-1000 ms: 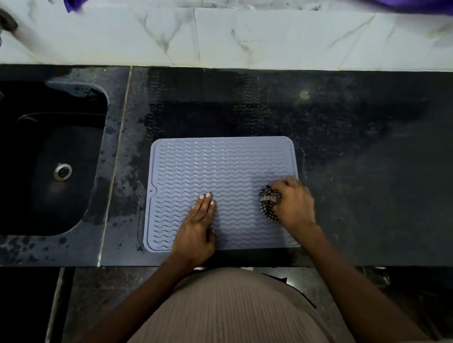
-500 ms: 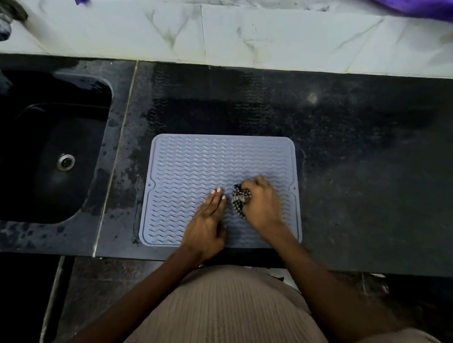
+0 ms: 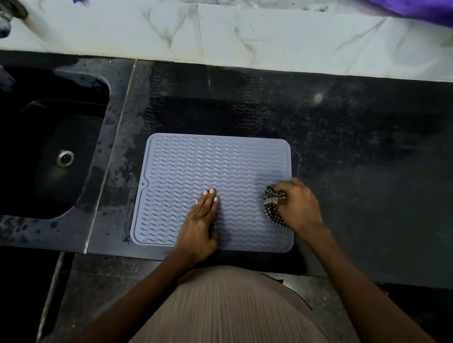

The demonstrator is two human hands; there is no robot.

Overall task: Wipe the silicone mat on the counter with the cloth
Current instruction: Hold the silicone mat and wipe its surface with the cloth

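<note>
Near mat's (image 3: 216,176) right edge, right hand (image 3: 298,206) clamped on cloth (image 3: 273,205), back from mid-mat half a second earlier; left hand (image 3: 201,221) flat, pinning. Wiping mid-course.

Silicone mat (image 3: 205,175): grey-blue, rectangular with rounded corners, raised rim, wavy ridges across the whole face, small hole at the left edge. Lies flat on the dark counter (image 3: 372,163), its near edge close to the counter's front.

Cloth (image 3: 272,204): small, dark with a light check pattern, bunched into a wad. Sits on the mat near its right edge.
</note>
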